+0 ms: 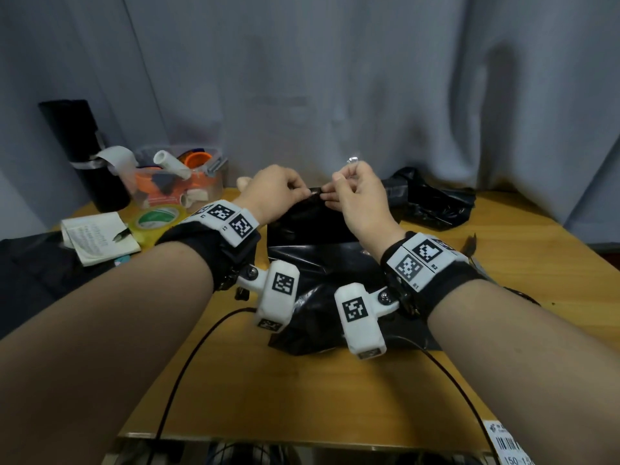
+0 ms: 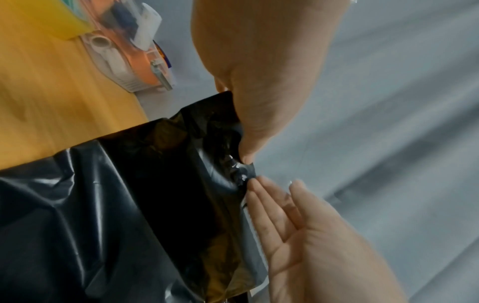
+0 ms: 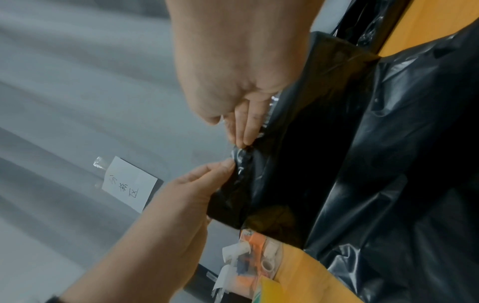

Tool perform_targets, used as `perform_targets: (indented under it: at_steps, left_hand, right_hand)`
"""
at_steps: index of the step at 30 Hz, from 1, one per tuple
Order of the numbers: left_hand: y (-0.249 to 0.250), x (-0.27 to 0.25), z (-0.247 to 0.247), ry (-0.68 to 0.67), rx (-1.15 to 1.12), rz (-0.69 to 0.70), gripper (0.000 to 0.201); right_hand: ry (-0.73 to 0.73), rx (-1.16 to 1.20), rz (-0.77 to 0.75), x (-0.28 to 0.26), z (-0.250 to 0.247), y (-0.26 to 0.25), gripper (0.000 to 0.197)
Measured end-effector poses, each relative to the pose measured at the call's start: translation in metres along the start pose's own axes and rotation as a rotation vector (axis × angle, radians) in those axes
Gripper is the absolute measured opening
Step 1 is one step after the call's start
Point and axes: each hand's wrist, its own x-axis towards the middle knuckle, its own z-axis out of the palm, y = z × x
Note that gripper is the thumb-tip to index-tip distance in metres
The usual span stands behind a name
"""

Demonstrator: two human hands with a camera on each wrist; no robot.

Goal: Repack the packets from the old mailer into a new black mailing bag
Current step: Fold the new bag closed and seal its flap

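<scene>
The new black mailing bag (image 1: 322, 263) lies bulging on the wooden table (image 1: 302, 391), its open top edge lifted toward the curtain. My left hand (image 1: 303, 193) pinches that top edge from the left; in the left wrist view the thumb of my left hand (image 2: 246, 160) presses on the crinkled flap (image 2: 241, 172). My right hand (image 1: 340, 181) meets it from the right, thumb and forefinger pinching a clear liner strip (image 1: 352, 161) that sticks up, the other fingers (image 3: 243, 131) lying on the flap. The old mailer (image 1: 432, 203) sits crumpled at the back right. The packets are hidden.
At the back left stand a clear box (image 1: 181, 176) of tape rolls, a yellow-green tape roll (image 1: 157, 218), a notebook with a pen (image 1: 100, 239) and a black roll (image 1: 84, 152). Cables (image 1: 188, 364) cross the table front. A grey curtain (image 1: 335, 78) hangs close behind.
</scene>
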Motion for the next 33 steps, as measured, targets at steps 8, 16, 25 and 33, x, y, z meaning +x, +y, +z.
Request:
perform_targets:
  at_steps: [8, 16, 25, 33]
  left_hand:
    - [-0.021, -0.005, 0.017, -0.011, -0.161, -0.178, 0.025]
    - [-0.017, -0.007, 0.026, -0.043, -0.094, -0.232, 0.027]
    - [-0.004, -0.008, 0.014, -0.035, -0.014, -0.219, 0.026]
    - [0.025, -0.009, 0.001, -0.036, 0.129, 0.010, 0.033]
  right_hand:
    - [-0.004, -0.592, -0.117, 0.009, -0.054, 0.015, 0.025]
    - [-0.003, -1.145, -0.146, -0.002, -0.094, 0.017, 0.026]
    - [-0.024, -0.560, -0.031, -0.001, -0.077, 0.004, 0.026]
    - [0.021, -0.540, 0.017, 0.008, -0.062, -0.006, 0.027]
